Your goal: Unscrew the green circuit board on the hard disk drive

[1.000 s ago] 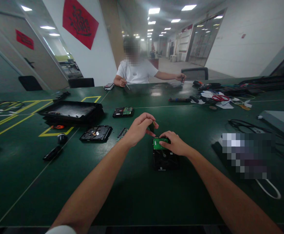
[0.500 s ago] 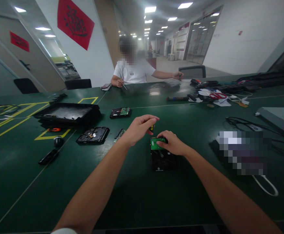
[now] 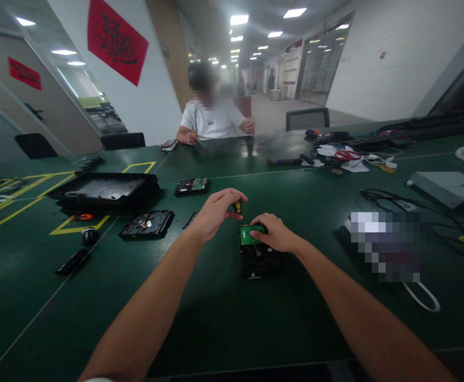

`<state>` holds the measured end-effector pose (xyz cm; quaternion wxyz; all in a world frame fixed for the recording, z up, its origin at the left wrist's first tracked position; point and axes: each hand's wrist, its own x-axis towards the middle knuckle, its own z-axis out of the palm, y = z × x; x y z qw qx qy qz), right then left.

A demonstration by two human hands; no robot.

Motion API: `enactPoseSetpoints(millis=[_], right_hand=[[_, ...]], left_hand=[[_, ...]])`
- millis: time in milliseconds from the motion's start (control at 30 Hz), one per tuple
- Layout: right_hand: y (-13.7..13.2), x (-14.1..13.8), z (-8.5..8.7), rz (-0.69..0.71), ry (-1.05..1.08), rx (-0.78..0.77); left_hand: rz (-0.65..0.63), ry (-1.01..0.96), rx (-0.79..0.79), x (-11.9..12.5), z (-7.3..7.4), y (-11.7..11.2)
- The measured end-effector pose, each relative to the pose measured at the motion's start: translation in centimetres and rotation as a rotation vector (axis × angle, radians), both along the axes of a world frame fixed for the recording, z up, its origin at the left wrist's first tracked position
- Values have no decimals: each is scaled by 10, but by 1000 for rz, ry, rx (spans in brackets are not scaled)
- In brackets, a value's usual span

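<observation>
Green tabletop (image 3: pixel 216 334) in an office interior, crossed by pale seams and marked at left with yellow tape (image 3: pixel 62 231). Behind it are a column bearing a red diamond-shaped poster (image 3: pixel 117 42), rows of ceiling lights (image 3: pixel 239 20), an empty-backed mesh chair (image 3: pixel 307 119) and glass doors (image 3: pixel 320 66); a co-worker (image 3: pixel 212 123) in a white shirt sits at the far side. On the left portion of the surface lie a black tray (image 3: pixel 146 185) and a second drive (image 3: pixel 152 223), with a third drive (image 3: pixel 192 185) farther back; on the right, scissors (image 3: pixel 348 155) with red handles lie among papers, and a grey box (image 3: pixel 450 188) stands near black cables (image 3: pixel 378 199). Centre: a black hard drive (image 3: pixel 257 261) lies flat, its green circuit board (image 3: pixel 248 236) uppermost at the far end. The two hands are apart from each other. The left hand (image 3: pixel 215 212), thumb and fingers closed about a yellow-and-black tool (image 3: pixel 238 207), is poised above the far left corner of the drive. The right hand (image 3: pixel 278 233) is partly curled, thumb on the board and fingers bent over its far right side; whether it clamps the drive cannot be told.
</observation>
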<state>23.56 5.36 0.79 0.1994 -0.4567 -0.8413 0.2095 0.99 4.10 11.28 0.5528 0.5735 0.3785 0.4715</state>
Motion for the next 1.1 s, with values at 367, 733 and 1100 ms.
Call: enactPoseSetpoints(millis=[367,733,1100], right_hand=[[1,1,0,8,-2,-1],[3,0,-4,7,7,14],[0,2,2,19,2,-14]], left_hand=[[-48,-84,-15,-1,-2,1],[-46,-59,-50,-2,-4,3],[-16,-11,-14,-4,0,2]])
